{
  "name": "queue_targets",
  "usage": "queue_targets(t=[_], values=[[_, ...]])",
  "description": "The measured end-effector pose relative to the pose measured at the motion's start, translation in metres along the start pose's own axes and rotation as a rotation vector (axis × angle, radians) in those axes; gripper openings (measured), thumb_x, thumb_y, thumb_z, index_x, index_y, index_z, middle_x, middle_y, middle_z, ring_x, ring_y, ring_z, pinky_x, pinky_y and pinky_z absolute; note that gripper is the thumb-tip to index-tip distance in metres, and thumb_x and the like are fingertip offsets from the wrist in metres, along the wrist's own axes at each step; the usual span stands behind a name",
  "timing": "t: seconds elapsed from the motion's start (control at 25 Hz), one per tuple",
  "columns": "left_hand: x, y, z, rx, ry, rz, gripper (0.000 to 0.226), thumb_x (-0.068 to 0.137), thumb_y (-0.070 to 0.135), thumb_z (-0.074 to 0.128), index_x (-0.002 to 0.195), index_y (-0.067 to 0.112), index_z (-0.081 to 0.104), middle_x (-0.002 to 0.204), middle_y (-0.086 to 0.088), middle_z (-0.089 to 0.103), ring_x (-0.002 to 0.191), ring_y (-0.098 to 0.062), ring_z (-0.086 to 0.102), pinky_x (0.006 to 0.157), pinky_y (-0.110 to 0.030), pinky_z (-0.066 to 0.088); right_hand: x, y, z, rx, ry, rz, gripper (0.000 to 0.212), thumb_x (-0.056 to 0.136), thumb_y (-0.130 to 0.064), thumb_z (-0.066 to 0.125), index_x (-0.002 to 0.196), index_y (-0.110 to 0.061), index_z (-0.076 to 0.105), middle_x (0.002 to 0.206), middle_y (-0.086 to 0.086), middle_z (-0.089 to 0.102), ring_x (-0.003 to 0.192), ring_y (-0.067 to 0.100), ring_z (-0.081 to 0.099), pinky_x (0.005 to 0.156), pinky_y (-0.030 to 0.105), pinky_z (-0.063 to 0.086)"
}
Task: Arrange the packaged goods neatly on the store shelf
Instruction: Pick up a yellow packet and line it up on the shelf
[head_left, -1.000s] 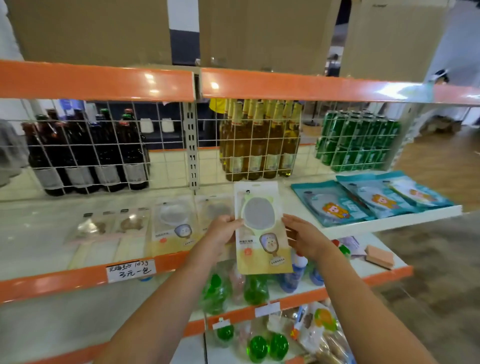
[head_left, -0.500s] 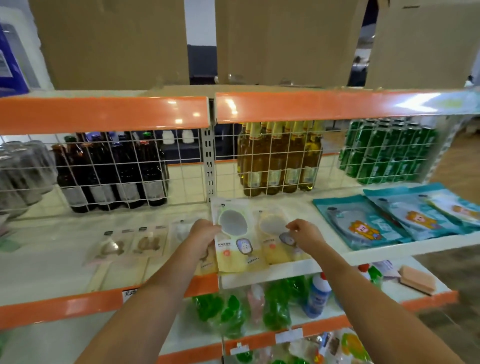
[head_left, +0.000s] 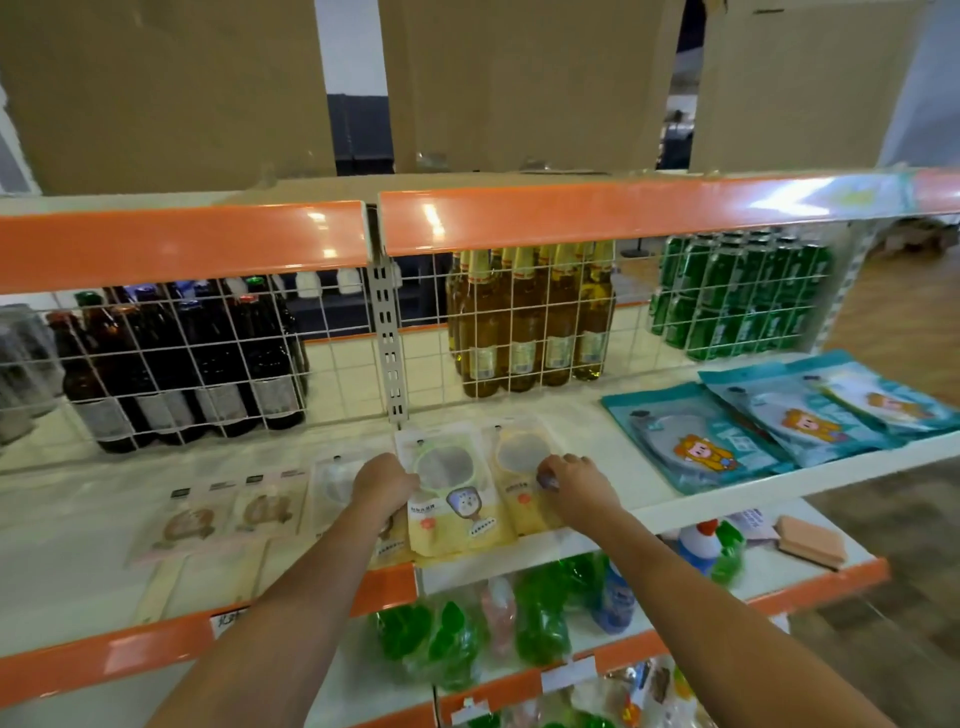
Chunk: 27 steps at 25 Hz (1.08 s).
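A yellow packet with a green-rimmed round window (head_left: 457, 504) lies flat on the middle shelf (head_left: 727, 501), its lower edge at the shelf front. My left hand (head_left: 382, 486) holds its left edge with curled fingers. A second yellow packet (head_left: 519, 457) lies beside it on the right, partly under it. My right hand (head_left: 576, 486) rests on this second packet with bent fingertips pressing down. A third similar packet (head_left: 392, 543) peeks out below my left hand.
Pale packets (head_left: 208, 519) lie in a row to the left, teal packets (head_left: 696, 441) overlap at the right. A wire grid (head_left: 519, 332) backs the shelf, with dark, amber and green bottles behind it. Green bagged goods (head_left: 441, 639) fill the lower shelf.
The yellow packet, held upright in both hands a second ago, now lies flat on the shelf. My right hand has left it and moved onto the packet to its right.
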<state>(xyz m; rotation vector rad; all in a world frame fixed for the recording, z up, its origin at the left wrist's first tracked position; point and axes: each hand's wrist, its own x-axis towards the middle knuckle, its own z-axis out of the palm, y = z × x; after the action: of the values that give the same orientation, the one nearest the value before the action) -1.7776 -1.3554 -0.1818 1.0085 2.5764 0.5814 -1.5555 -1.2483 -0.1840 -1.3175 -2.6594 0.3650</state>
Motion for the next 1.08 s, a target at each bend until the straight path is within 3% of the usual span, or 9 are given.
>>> queue_targets(t=[0.2, 0.32, 0.4, 0.52, 0.72, 1.0, 1.08], values=[[-0.002, -0.005, -0.001, 0.123, 0.006, 0.007, 0.037, 0.094, 0.037, 0.05, 0.069, 0.01, 0.049, 0.065, -0.002, 0.05, 0.071, -0.023, 0.054, 0.056, -0.026, 0.036, -0.006, -0.002, -0.004, -0.056, -0.036, -0.036, 0.031, 0.099, -0.021, 0.037, 0.128, -0.016, 0.047, 0.128, 0.009, 0.051, 0.115, 0.026, 0.046, 0.097, 0.036, 0.042], [-0.009, -0.007, -0.004, 0.151, 0.04, 0.005, 0.04, 0.095, 0.044, 0.043, 0.095, 0.008, 0.059, 0.087, -0.008, 0.065, 0.079, -0.025, 0.059, 0.063, -0.026, 0.041, -0.007, -0.007, -0.008, -0.107, -0.087, -0.041, 0.033, 0.098, -0.022, 0.038, 0.13, -0.014, 0.045, 0.131, 0.011, 0.048, 0.117, 0.027, 0.044, 0.099, 0.037, 0.041], [-0.014, -0.011, -0.005, 0.176, 0.117, 0.032, 0.043, 0.097, 0.044, 0.038, 0.114, 0.007, 0.051, 0.109, -0.01, 0.062, 0.097, -0.026, 0.06, 0.07, -0.029, 0.042, -0.007, -0.013, -0.014, -0.096, -0.088, -0.048, 0.037, 0.097, -0.02, 0.041, 0.133, -0.015, 0.044, 0.133, 0.01, 0.047, 0.12, 0.027, 0.043, 0.1, 0.037, 0.04], [-0.023, -0.018, -0.009, 0.192, 0.165, 0.118, 0.041, 0.098, 0.039, 0.038, 0.123, 0.008, 0.048, 0.122, -0.012, 0.054, 0.108, -0.028, 0.056, 0.08, -0.033, 0.045, -0.003, -0.027, -0.024, -0.053, -0.047, -0.085, 0.04, 0.095, -0.019, 0.044, 0.135, -0.018, 0.044, 0.137, 0.007, 0.046, 0.123, 0.025, 0.042, 0.101, 0.036, 0.038], [-0.046, -0.038, -0.026, 0.417, 0.088, 0.244, 0.039, 0.095, 0.039, 0.041, 0.126, 0.018, 0.051, 0.125, -0.007, 0.053, 0.115, -0.024, 0.049, 0.088, -0.032, 0.043, 0.004, -0.069, -0.021, -0.09, -0.073, -0.203, 0.038, 0.097, -0.023, 0.041, 0.134, -0.022, 0.045, 0.14, 0.004, 0.045, 0.128, 0.024, 0.04, 0.103, 0.036, 0.037], [-0.073, -0.096, -0.075, 0.48, 0.109, 0.136, 0.035, 0.093, 0.036, 0.04, 0.115, 0.016, 0.057, 0.119, -0.008, 0.058, 0.11, -0.027, 0.051, 0.091, -0.035, 0.042, 0.003, -0.157, -0.001, -0.037, -0.078, -0.346, 0.037, 0.096, -0.025, 0.042, 0.133, -0.023, 0.047, 0.139, 0.004, 0.046, 0.127, 0.023, 0.041, 0.103, 0.036, 0.038], [-0.081, -0.116, -0.088, 0.49, 0.098, 0.075, 0.038, 0.094, 0.041, 0.04, 0.12, 0.018, 0.055, 0.123, -0.007, 0.057, 0.115, -0.027, 0.049, 0.095, -0.036, 0.04, 0.004, -0.182, 0.004, -0.043, -0.103, -0.405, 0.037, 0.097, -0.025, 0.04, 0.134, -0.022, 0.046, 0.14, 0.004, 0.045, 0.127, 0.024, 0.041, 0.101, 0.035, 0.036]])
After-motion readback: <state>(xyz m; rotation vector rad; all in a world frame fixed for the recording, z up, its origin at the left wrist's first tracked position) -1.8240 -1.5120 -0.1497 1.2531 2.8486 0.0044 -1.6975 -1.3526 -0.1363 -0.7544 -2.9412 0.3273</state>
